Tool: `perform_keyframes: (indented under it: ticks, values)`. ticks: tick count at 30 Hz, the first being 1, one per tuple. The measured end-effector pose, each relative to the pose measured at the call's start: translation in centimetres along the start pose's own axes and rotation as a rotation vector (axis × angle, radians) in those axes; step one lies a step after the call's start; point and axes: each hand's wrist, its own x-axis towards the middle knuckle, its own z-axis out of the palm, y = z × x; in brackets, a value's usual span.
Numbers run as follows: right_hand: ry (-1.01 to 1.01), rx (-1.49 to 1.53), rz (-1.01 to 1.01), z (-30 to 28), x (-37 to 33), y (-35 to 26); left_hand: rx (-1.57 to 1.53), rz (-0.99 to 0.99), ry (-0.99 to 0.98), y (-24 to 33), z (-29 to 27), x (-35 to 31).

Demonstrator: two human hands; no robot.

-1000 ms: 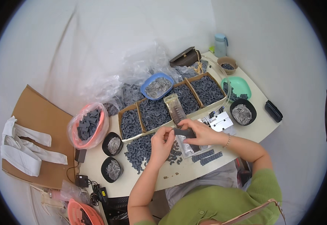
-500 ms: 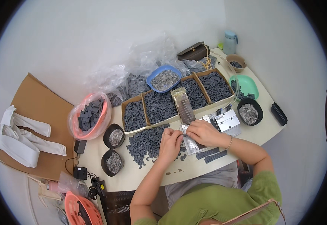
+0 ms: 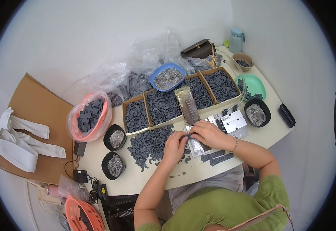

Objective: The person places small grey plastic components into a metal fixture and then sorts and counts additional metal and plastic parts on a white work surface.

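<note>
As left hand (image 3: 173,148) and right hand (image 3: 208,134) are drawn closer, a strip (image 3: 187,136) is finger-pinched by both, apparently unfinished.

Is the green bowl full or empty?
Neither: the green bowl is partly filled. Dark gray pieces lie along its left and lower sides; bare green shows elsewhere.

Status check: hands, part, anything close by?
Left hand and right hand both pinching dark strip. Strip over metal plate. Loose dark pieces crowd left hand; plastic case just beyond right.
</note>
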Motion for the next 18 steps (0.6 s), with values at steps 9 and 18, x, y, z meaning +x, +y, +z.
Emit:
perform_keyframes:
  ticks: [9,18]
  values:
    - [0.056,-0.149,-0.136,0.5,0.0,-0.1,0.169,0.23,0.099,-0.1,0.1,-0.1]
    - [0.041,-0.235,-0.212,1.0,-0.4,0.1,0.284,0.337,0.167,0.3,0.9,-0.6]
